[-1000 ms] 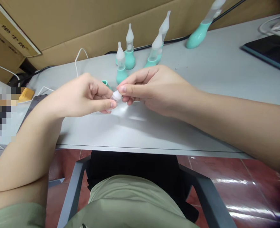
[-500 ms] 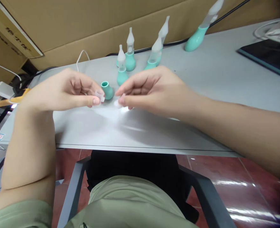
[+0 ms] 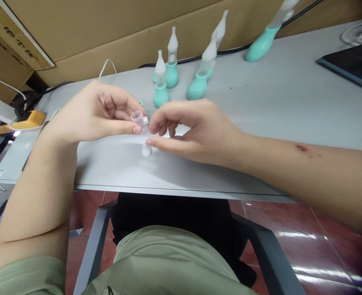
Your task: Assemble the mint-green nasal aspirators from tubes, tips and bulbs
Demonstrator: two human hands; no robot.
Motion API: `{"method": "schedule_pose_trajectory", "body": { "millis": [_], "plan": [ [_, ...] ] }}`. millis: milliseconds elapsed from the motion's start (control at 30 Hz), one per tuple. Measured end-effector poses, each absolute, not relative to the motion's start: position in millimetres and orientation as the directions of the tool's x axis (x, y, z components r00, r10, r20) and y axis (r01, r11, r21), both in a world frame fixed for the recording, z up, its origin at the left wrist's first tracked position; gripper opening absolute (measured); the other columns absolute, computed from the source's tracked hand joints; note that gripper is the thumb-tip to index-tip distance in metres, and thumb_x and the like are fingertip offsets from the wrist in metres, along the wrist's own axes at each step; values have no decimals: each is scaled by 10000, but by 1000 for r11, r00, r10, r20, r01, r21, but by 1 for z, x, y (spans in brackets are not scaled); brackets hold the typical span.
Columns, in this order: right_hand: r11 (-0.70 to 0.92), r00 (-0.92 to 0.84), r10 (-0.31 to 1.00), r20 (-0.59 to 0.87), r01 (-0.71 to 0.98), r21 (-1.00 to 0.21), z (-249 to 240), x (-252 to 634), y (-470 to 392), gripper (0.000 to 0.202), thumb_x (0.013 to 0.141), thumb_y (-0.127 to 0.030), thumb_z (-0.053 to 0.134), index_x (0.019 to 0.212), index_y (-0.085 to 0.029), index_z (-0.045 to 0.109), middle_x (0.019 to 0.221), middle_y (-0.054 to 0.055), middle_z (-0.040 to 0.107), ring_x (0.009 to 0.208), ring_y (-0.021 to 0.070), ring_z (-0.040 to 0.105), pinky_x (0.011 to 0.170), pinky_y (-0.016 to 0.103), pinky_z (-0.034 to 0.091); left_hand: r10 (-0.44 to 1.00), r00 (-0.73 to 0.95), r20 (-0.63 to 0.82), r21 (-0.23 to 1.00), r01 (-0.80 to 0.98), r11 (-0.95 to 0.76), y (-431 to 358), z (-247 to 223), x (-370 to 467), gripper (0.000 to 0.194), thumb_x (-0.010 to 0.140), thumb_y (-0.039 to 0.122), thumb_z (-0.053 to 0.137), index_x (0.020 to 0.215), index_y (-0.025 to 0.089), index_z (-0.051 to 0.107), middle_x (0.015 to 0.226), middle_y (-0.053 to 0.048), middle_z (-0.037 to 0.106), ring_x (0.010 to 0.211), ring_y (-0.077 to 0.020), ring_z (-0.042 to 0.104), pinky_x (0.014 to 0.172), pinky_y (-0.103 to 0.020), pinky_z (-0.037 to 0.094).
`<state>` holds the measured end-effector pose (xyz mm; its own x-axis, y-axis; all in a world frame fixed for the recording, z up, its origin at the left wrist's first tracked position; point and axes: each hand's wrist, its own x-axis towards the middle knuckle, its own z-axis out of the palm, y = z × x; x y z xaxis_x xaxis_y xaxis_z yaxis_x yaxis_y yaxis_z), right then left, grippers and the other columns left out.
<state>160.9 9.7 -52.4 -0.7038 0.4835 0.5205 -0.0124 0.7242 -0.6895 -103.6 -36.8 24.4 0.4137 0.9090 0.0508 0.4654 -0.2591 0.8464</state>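
My left hand pinches a small clear plastic tube with a side nub between thumb and fingers, its round mouth tilted up toward me. Just to its right is my right hand, thumb and fingers apart and nothing visible between them. Below the right thumb tip a small white round piece lies on the desk. Behind the left fingertips a teal bulb is mostly hidden; only part of its rim shows.
Several assembled nasal aspirators with teal bulbs and white tips stand or lean behind my hands, including a front one and a leaning one. A dark flat device lies right. Cables and a white plug are left; cardboard lines the back.
The white piece that was at my right fingertips now lies on the desk, and those fingers have spread. My left hand has moved slightly right with the clear tube, covering most of the loose bulb.
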Motion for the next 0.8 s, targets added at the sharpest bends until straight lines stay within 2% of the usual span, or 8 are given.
{"method": "schedule_pose_trajectory", "body": {
  "millis": [100,167,367,567,667,800],
  "plan": [
    [594,-585,611,533,-106,-797,-49,160,10,284,1060,-418,923,985,-195,764,977,40,792,874,163,716,807,338,602,918,388,80,873,418,-253,-40,21,-95,279,896,270,1127,1047,185,908,1023,-44,955,933,-226,928,862,-334,787],
    [546,-563,641,521,-141,-825,-48,159,11,345,1018,-472,982,948,-193,791,955,41,802,848,159,709,799,339,617,927,360,101,875,412,-255,-40,18,-92,381,855,379,1173,1019,174,897,1002,-51,946,917,-229,920,832,-335,776],
    [567,-500,678,538,-110,-817,-50,156,11,408,1031,-574,980,930,-212,821,930,58,805,843,187,706,774,372,612,949,292,120,851,462,-250,-38,11,-88,566,784,624,1182,976,190,874,964,-53,935,909,-249,926,803,-329,787],
    [637,-509,634,582,-81,-766,-51,158,11,304,1103,-453,885,942,-221,773,990,46,760,903,175,667,820,348,566,948,282,149,869,420,-262,-37,8,-85,495,795,577,1177,934,209,877,921,-10,916,880,-221,921,784,-323,789],
    [574,-586,613,530,-130,-808,-49,159,12,360,1122,-528,862,981,-224,730,962,30,730,865,158,609,801,330,536,939,316,139,890,376,-258,-35,9,-87,493,803,590,1174,952,227,876,914,23,907,879,-190,916,806,-308,790],
    [452,-688,596,415,-140,-881,-43,162,15,489,1103,-655,883,996,-222,682,968,21,724,876,150,592,802,315,517,933,356,54,899,388,-201,-36,13,-88,473,828,521,1176,984,223,844,986,-21,939,918,-208,904,877,-363,804]
  ]
}}
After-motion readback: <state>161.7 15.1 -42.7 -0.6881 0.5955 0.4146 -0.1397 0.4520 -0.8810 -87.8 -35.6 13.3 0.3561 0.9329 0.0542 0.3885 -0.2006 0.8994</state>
